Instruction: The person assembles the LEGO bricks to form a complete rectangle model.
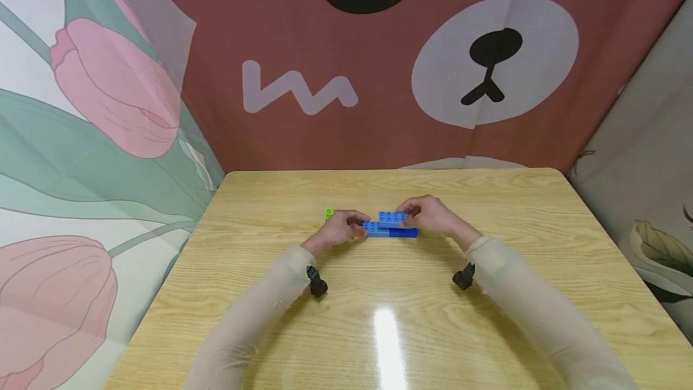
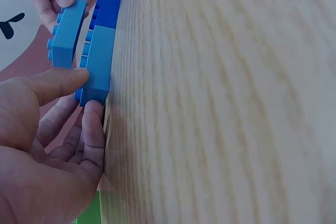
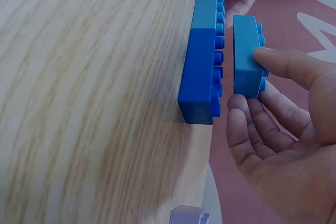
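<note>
On the table a light blue toy brick (image 1: pixel 376 230) and a dark blue toy brick (image 1: pixel 403 233) lie end to end, studs up. My left hand (image 1: pixel 339 229) grips the light blue brick's free end, thumb near the studs and fingers at the end face. My right hand (image 1: pixel 433 215) pinches a second light blue brick (image 3: pixel 247 56) between thumb and fingers. That held brick is above the row, over where the two lower bricks meet, and a gap shows between them in the right wrist view. Its studs also face up.
A green brick (image 1: pixel 331 213) stands just behind my left hand, partly hidden by it. A pale purple brick (image 3: pixel 186 215) shows at the bottom of the right wrist view. The wooden table (image 1: pixel 281 191) ends at a patterned cloth (image 1: pixel 379 137) behind.
</note>
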